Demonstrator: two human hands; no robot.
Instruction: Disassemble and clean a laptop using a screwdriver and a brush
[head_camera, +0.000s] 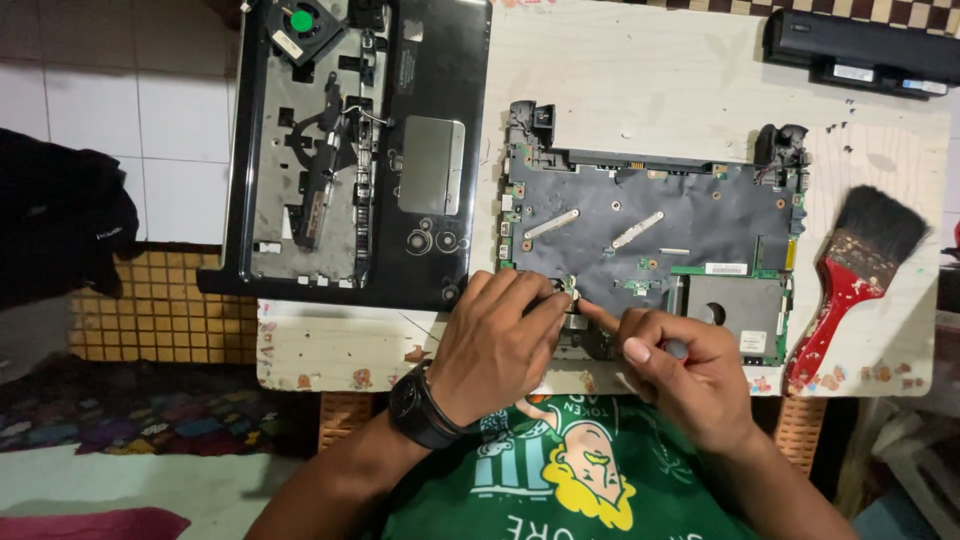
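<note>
A laptop motherboard (650, 225), dark with green edges, lies on the pale wooden table (620, 70). My left hand (495, 345), with a black watch on its wrist, rests on the board's near left edge, its fingertips pinching a small metal part (570, 288). My right hand (680, 375) is just to the right, index finger stretched toward the same part and the other fingers curled around a small grey object, perhaps a tool handle. The board's near edge is hidden under both hands.
A black laptop case (350, 150) with a fan and touchpad lies at the table's left, overhanging the edge. A red-handled paintbrush (850, 280) lies at right. A black battery (860, 45) sits at the far right corner. Small screws are scattered near it.
</note>
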